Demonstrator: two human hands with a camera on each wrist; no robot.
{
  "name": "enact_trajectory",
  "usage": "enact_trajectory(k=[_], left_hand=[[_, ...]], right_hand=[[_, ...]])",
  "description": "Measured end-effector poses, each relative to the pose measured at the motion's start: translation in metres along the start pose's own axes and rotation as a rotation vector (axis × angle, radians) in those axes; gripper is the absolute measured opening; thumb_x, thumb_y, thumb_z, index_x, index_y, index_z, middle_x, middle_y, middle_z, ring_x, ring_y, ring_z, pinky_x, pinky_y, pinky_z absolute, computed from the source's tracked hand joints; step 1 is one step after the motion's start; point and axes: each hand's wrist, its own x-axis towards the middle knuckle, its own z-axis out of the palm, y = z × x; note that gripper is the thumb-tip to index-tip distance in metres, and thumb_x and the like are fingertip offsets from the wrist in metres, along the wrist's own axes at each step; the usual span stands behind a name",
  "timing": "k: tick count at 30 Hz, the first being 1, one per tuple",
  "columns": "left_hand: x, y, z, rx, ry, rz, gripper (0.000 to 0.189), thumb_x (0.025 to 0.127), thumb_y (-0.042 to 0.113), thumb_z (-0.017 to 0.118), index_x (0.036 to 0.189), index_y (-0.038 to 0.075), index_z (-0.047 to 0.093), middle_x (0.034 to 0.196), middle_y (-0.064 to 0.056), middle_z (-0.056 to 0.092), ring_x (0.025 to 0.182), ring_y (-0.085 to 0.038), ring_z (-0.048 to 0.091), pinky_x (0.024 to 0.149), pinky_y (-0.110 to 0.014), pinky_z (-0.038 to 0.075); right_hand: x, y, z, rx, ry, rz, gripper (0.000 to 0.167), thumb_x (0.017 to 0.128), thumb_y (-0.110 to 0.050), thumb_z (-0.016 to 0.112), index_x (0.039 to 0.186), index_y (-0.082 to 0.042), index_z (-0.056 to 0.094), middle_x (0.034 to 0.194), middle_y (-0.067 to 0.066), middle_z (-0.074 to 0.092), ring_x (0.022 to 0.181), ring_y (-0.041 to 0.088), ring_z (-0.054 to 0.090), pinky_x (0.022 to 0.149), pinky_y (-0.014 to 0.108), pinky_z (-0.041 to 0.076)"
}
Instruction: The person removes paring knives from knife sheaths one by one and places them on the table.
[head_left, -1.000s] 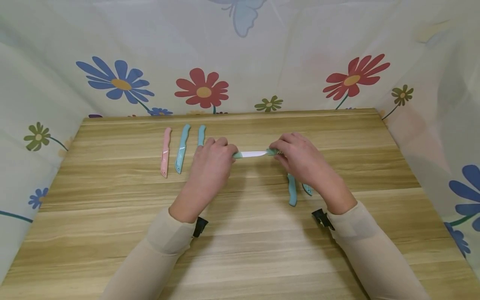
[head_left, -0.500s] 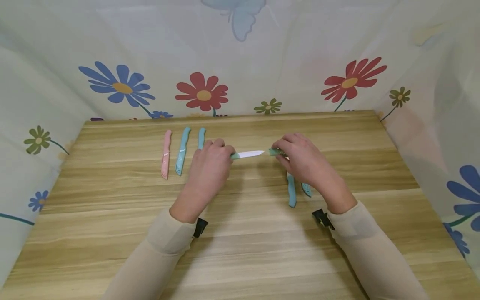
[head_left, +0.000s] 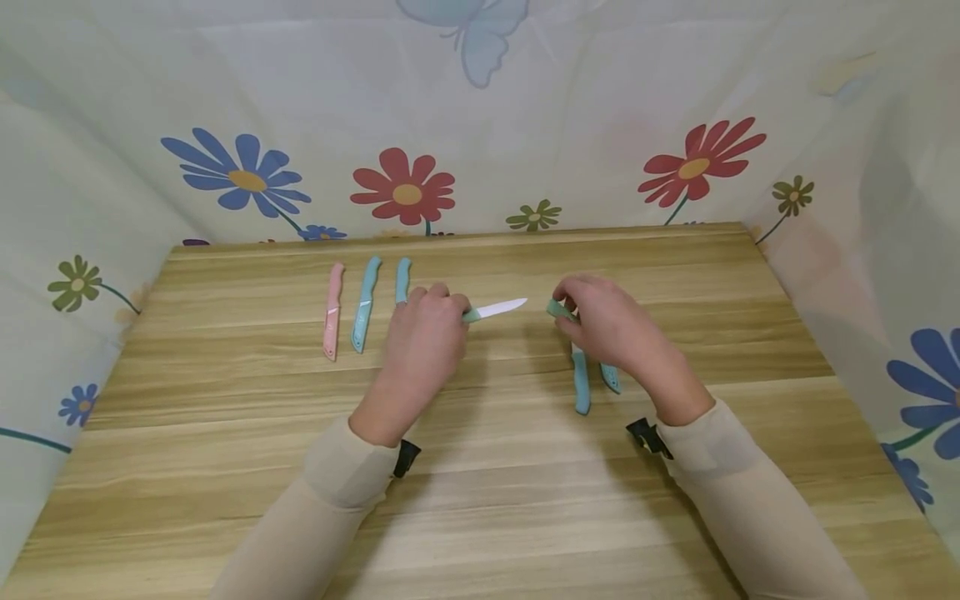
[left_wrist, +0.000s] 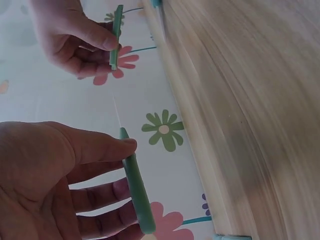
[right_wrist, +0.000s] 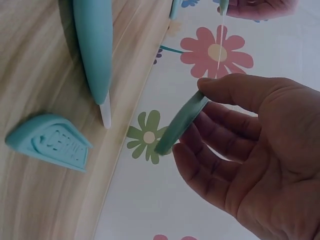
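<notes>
My left hand (head_left: 426, 337) pinches a small knife by its green handle (left_wrist: 137, 195), thumb against fingers. Its bare white blade (head_left: 501, 308) points right, toward my other hand. Between thumb and fingers, my right hand (head_left: 611, 321) holds a green knife sheath (right_wrist: 182, 122), apart from the blade tip. Below that hand, an unsheathed blue knife (head_left: 581, 383) lies on the table, its blade mostly hidden in the head view. Beside it is a loose blue sheath (right_wrist: 55, 145).
At the left of the wooden table (head_left: 480, 500) lie a sheathed pink knife (head_left: 333, 312) and a sheathed blue knife (head_left: 366, 304). Another blue-handled knife (head_left: 402, 279) is partly covered by my left hand. A flower-printed curtain (head_left: 600, 100) surrounds the back and sides.
The blade tip was at the sheath's mouth a second ago; now a gap separates them. My right hand has shifted slightly right and tilted the sheath. The knife tip points slightly higher.
</notes>
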Motion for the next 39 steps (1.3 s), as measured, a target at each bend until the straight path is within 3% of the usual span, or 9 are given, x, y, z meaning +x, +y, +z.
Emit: enact_trajectory(k=[5, 13, 25, 31, 35, 39], left_hand=[[-0.001, 0.004, 0.004, -0.047, -0.02, -0.033, 0.013, 0.097, 0.005, 0.074, 0.108, 0.006, 0.081, 0.094, -0.01, 0.068, 0.083, -0.028, 0.062, 0.068, -0.041, 0.058], [-0.003, 0.012, 0.01, -0.098, -0.055, -0.069, 0.009, 0.098, 0.001, 0.067, 0.102, -0.003, 0.074, 0.089, -0.011, 0.063, 0.082, -0.028, 0.063, 0.065, -0.043, 0.059], [-0.006, 0.026, 0.019, -0.196, -0.151, -0.08, 0.013, 0.099, 0.006, 0.073, 0.101, -0.006, 0.068, 0.086, -0.013, 0.062, 0.075, -0.023, 0.062, 0.066, -0.036, 0.058], [-0.003, 0.035, 0.029, -0.268, -0.218, -0.133, 0.016, 0.1, 0.009, 0.073, 0.101, -0.005, 0.065, 0.085, -0.012, 0.063, 0.073, -0.023, 0.062, 0.063, -0.035, 0.056], [-0.002, 0.043, 0.033, -0.322, -0.261, -0.174, 0.018, 0.101, 0.009, 0.072, 0.105, -0.003, 0.06, 0.084, -0.011, 0.062, 0.07, -0.022, 0.061, 0.059, -0.034, 0.054], [-0.003, 0.051, 0.037, -0.349, -0.269, -0.181, 0.022, 0.102, 0.009, 0.07, 0.112, -0.003, 0.054, 0.088, -0.015, 0.065, 0.072, -0.023, 0.063, 0.059, -0.036, 0.054]], right_hand=[[0.0, 0.0, 0.0, 0.039, -0.032, 0.029, 0.043, 0.101, -0.011, 0.071, 0.142, -0.001, 0.061, 0.108, 0.016, 0.071, 0.084, 0.027, 0.066, 0.076, 0.042, 0.055], [-0.001, -0.004, 0.005, 0.074, -0.036, 0.063, 0.035, 0.1, -0.012, 0.072, 0.132, 0.0, 0.066, 0.104, 0.016, 0.07, 0.084, 0.029, 0.066, 0.078, 0.044, 0.054], [0.002, -0.008, 0.018, 0.123, -0.099, 0.178, 0.036, 0.102, -0.016, 0.07, 0.132, 0.002, 0.062, 0.098, 0.013, 0.064, 0.076, 0.025, 0.059, 0.068, 0.038, 0.05], [0.003, -0.009, 0.025, 0.142, -0.124, 0.23, 0.034, 0.101, -0.017, 0.069, 0.13, 0.001, 0.062, 0.097, 0.013, 0.066, 0.077, 0.025, 0.062, 0.067, 0.036, 0.052], [0.004, -0.013, 0.026, 0.142, -0.144, 0.262, 0.036, 0.102, -0.017, 0.069, 0.13, 0.003, 0.061, 0.096, 0.013, 0.067, 0.079, 0.025, 0.063, 0.07, 0.037, 0.054], [0.005, -0.014, 0.029, 0.126, -0.168, 0.289, 0.037, 0.102, -0.018, 0.068, 0.131, 0.003, 0.06, 0.109, 0.016, 0.069, 0.091, 0.027, 0.064, 0.084, 0.042, 0.056]])
